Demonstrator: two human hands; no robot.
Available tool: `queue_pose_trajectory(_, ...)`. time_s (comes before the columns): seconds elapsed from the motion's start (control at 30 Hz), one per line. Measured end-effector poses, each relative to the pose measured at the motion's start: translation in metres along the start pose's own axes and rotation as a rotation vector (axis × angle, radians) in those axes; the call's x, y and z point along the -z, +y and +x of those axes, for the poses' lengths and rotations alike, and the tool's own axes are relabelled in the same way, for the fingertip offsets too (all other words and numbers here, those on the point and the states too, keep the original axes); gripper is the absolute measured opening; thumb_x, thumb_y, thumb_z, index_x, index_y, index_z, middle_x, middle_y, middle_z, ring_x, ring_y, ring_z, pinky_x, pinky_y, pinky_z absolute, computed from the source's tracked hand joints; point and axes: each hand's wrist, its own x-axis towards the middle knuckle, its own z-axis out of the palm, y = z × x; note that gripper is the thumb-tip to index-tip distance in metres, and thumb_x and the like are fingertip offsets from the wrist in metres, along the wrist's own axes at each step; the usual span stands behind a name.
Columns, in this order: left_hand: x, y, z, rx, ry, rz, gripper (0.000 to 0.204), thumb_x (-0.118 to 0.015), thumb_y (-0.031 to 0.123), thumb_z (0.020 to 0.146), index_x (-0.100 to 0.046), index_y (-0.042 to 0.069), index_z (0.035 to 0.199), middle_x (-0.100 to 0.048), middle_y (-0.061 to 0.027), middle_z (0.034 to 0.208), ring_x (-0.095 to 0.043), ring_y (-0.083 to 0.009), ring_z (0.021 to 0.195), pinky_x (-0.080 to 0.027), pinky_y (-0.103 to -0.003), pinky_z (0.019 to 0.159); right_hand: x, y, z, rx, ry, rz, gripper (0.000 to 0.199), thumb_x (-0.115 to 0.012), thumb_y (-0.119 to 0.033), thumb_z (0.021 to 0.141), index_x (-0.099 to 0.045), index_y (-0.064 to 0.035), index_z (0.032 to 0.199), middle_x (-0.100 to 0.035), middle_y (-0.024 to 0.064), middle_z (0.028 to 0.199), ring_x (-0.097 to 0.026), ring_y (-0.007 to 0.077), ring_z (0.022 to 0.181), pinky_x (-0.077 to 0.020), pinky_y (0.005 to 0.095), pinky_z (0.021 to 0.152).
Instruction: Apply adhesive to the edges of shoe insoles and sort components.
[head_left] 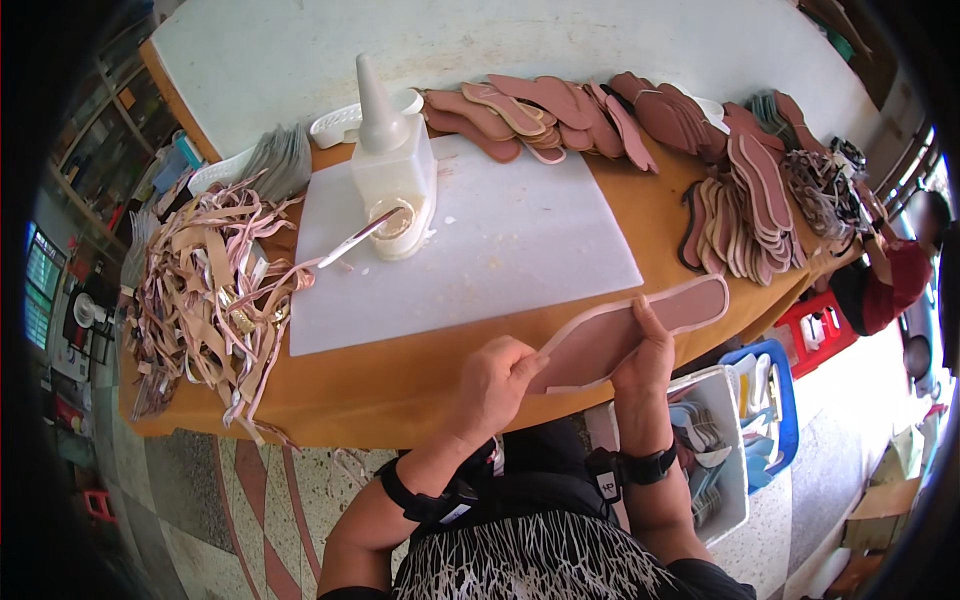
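Between my two hands I hold a dusty-pink shoe insole [590, 345] with a pale edge, above the table's front edge. My right hand [648, 362] grips it near the middle, thumb across its top face. At the insole's left end my left hand [502, 382] has its fingers closed, pinching the rim. Beyond lies a white cutting board [530, 240]. On it stands a white plastic glue bottle [395, 165] with a cone top and an open cup [397, 228] at its front. A brush [355, 240] rests across the cup.
Tangled tan and pink straps [215, 290] heap at the left on the brown-covered table [400, 400]. Stacks of insoles [540, 115] line the back, with more insoles [740, 220] at the right. A white crate [715, 440] and blue basket [785, 400] stand below right. Another person [895, 275] sits far right.
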Motion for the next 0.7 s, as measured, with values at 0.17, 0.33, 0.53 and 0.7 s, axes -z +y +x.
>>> queue_pose_trajectory(0.17, -0.018, -0.011, -0.009, -0.12, 0.253, -0.061, 0.02, -0.057, 0.015, 0.083, -0.056, -0.003, 0.074, -0.05, -0.0072, 0.062, -0.046, -0.0141, 0.055, -0.037, -0.026, 0.051, -0.007, -0.005, -0.003, -0.04, 0.015, 0.038, 0.025, -0.058, -0.008, 0.08, -0.052, 0.0045, 0.101, -0.058, 0.0104, 0.095, -0.056, 0.0216, 0.086, -0.0446, 0.033, 0.08)
queue_pose_trajectory(0.33, -0.017, -0.006, -0.008, -0.044, 0.181, -0.126, 0.027, -0.057, 0.021, 0.084, -0.056, -0.003, 0.071, -0.05, -0.0101, 0.059, -0.046, -0.0182, 0.052, -0.037, -0.029, 0.049, -0.003, -0.009, -0.001, -0.048, 0.034, 0.081, 0.025, -0.057, -0.008, 0.08, -0.052, 0.0042, 0.101, -0.057, 0.0105, 0.095, -0.056, 0.0213, 0.086, -0.0445, 0.0325, 0.08)
queue_pose_trajectory(0.53, -0.002, -0.009, -0.008, 0.074, 0.017, -0.042, 0.029, -0.059, 0.025, 0.082, -0.059, -0.003, 0.073, -0.051, -0.0087, 0.057, -0.046, -0.0126, 0.052, -0.036, -0.027, 0.049, -0.001, -0.015, -0.005, -0.012, 0.042, 0.077, 0.024, -0.058, -0.006, 0.079, -0.052, 0.003, 0.101, -0.057, 0.0098, 0.093, -0.055, 0.0217, 0.086, -0.0449, 0.0332, 0.079)
queue_pose_trajectory(0.7, 0.001, 0.008, 0.013, 0.032, 0.048, -0.244, 0.03, -0.06, 0.03, 0.081, -0.062, 0.0, 0.083, -0.058, -0.0031, 0.063, -0.053, -0.01, 0.06, -0.041, -0.025, 0.055, 0.005, -0.017, -0.01, -0.009, -0.02, 0.079, 0.027, -0.059, -0.006, 0.078, -0.05, 0.0028, 0.102, -0.056, 0.0104, 0.093, -0.055, 0.0227, 0.084, -0.0453, 0.0344, 0.078)
